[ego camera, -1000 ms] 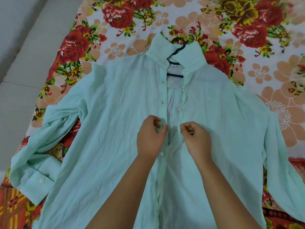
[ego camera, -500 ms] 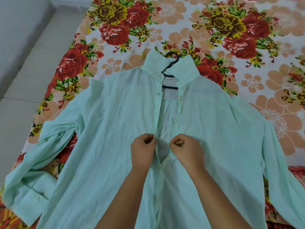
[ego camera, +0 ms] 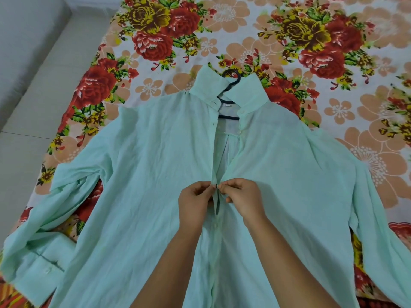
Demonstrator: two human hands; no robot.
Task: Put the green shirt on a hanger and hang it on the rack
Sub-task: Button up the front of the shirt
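green shirt (ego camera: 144, 174): spread flat, front up, on the floral bedsheet (ego camera: 311, 52); collar (ego camera: 206, 85) at the far end, hem running off the near edge of view; front closed near of the hands, gaping open from the hands up to the collar
hanger (ego camera: 232, 80): dark, tucked inside the shirt; hook poking out past the collar on the far side, crossbar showing in the open neck
left hand (ego camera: 194, 205): fingers curled, thumb and fingertips pinching the left front edge of the shirt at mid-chest
right hand (ego camera: 243, 201): curled the same way, pinching the right front edge just beside the left hand, the two sets of fingertips almost touching
grip: both clamped tight on thin fabric edges, nothing else held; cannot tell whether a button sits between the fingers
sleeves: left one folded back on itself, its cuff (ego camera: 44, 265) lying near left with one button showing; right one running down the right side and out of view
bedsheet pattern: red and yellow roses, peach blossoms on white
floor (ego camera: 22, 152): pale tiles along the left, beside the sheet's edge
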